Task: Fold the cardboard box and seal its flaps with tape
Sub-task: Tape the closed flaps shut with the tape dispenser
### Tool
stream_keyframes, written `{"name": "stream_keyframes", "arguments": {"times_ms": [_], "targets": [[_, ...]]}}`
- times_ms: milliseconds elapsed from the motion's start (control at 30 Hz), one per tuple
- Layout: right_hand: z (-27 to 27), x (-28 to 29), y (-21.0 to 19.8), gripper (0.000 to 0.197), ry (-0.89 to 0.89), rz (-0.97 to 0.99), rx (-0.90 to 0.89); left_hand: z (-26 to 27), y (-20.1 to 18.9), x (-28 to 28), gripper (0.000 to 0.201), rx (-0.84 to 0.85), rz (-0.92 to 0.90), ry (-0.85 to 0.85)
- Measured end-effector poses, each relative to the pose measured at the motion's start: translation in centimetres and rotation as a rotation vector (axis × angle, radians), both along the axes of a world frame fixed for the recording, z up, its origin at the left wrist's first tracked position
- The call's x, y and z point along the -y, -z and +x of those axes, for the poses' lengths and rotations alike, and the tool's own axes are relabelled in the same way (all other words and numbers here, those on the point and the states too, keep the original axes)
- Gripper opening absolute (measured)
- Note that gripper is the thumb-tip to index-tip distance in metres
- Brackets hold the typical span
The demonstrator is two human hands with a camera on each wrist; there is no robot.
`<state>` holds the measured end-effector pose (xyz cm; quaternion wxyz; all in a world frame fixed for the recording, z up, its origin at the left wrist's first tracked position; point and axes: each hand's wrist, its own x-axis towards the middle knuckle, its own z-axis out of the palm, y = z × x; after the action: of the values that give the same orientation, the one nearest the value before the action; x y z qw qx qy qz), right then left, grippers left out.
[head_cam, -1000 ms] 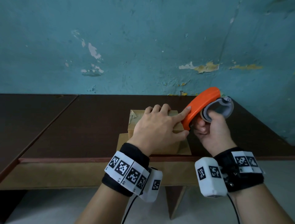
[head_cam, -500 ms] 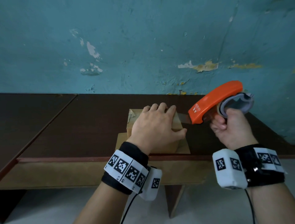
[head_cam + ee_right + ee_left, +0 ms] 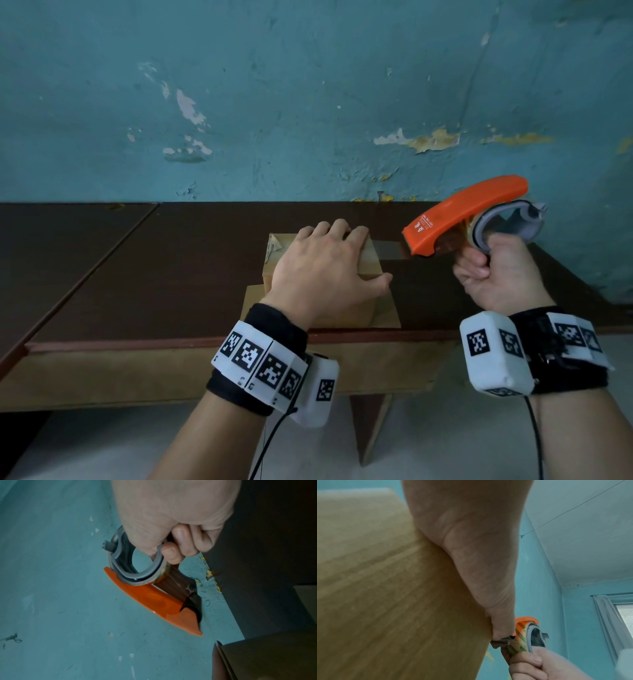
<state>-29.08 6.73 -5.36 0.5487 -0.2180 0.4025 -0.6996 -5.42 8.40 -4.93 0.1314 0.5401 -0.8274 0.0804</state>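
A small brown cardboard box [image 3: 371, 262] stands on the dark table [image 3: 164, 274]. My left hand [image 3: 322, 267] lies flat on its top and presses down, thumb along the right side. My right hand [image 3: 496, 274] grips an orange tape dispenser [image 3: 462, 216] by its grey roll ring, held in the air to the right of the box. A strip of tape [image 3: 388, 248] stretches from the box top to the dispenser's mouth. The left wrist view shows the left hand [image 3: 471, 547] against the box [image 3: 385, 588], the dispenser [image 3: 527, 622] beyond. In the right wrist view the right hand's fingers [image 3: 180, 545] curl through the dispenser [image 3: 154, 601].
A flat piece of cardboard [image 3: 387, 317] lies under the box near the table's front edge [image 3: 137, 344]. A peeling teal wall [image 3: 308, 102] rises right behind the table. A second dark tabletop [image 3: 51, 240] adjoins on the left.
My right hand has drawn the dispenser rightward away from the box, pulling out a strip of tape. My left index finger has left the dispenser and lies on the box.
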Motion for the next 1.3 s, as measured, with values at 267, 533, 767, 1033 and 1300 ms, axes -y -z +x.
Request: {"name": "stream_keyframes", "arguments": {"times_ms": [267, 533, 767, 1033, 1300], "targets": [[-0.4, -0.1, 0.4, 0.031, 0.087, 0.041, -0.16, 0.0, 0.0, 0.1, 0.083, -0.008, 0.016, 0.003], [1.5, -0.5, 0.1, 0.023, 0.235, 0.02, -0.584, 0.0, 0.0, 0.1, 0.085, 0.005, -0.001, 0.001], [2.7, -1.0, -0.4, 0.027, 0.227, 0.013, -0.656, 0.0, 0.0, 0.1, 0.088, 0.023, -0.001, -0.003], [4.2, -1.3, -0.6, 0.032, 0.197, -0.052, -0.699, 0.1, 0.1, 0.1, 0.094, 0.029, 0.004, 0.011], [4.4, -1.1, -0.3, 0.03, 0.142, -0.035, -0.737, 0.1, 0.0, 0.1, 0.106, 0.062, 0.022, 0.021]]}}
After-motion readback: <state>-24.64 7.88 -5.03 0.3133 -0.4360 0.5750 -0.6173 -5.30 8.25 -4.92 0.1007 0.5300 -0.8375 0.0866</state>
